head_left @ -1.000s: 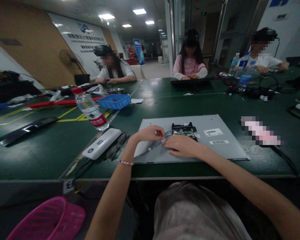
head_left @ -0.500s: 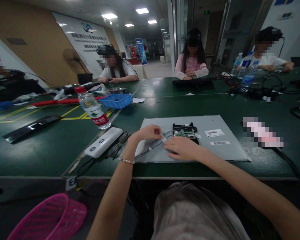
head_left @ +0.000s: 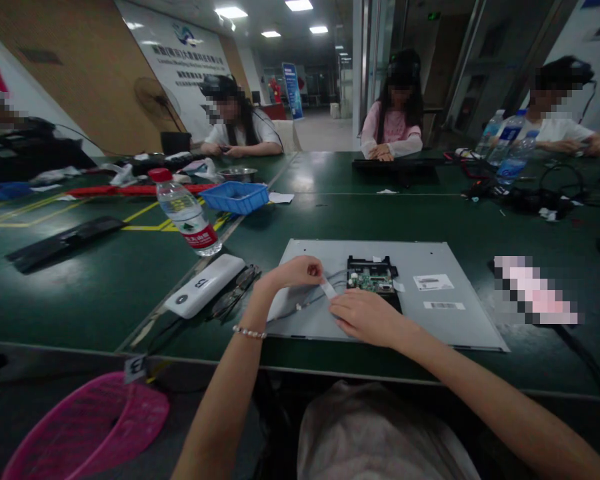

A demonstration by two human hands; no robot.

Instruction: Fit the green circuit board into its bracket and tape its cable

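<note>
A grey flat display panel [head_left: 410, 327] lies on its face near the table's front edge, a green circuit board [head_left: 373, 283] in a black bracket at its middle. Grey cables [head_left: 307, 291] run from the board to the left. My left hand [head_left: 300, 270] is closed in a pinch on the upper end of a white strip of tape [head_left: 329, 288], over the cables. Flat on the panel below the board, my right hand [head_left: 365, 317] has its fingers stretched out and its thumb apart. Its fingertips meet the tape's lower end; whether they grip it is hidden.
Left of the panel lie a white power bank [head_left: 205, 285] and glasses [head_left: 236, 293]. Behind them stand a water bottle [head_left: 189, 217] and a blue tray [head_left: 237, 198]. At right is a pink blurred object [head_left: 535, 290]. Several people sit across the table.
More of the white tape shows between my hands, as they have moved slightly apart. My view has shifted a little.
</note>
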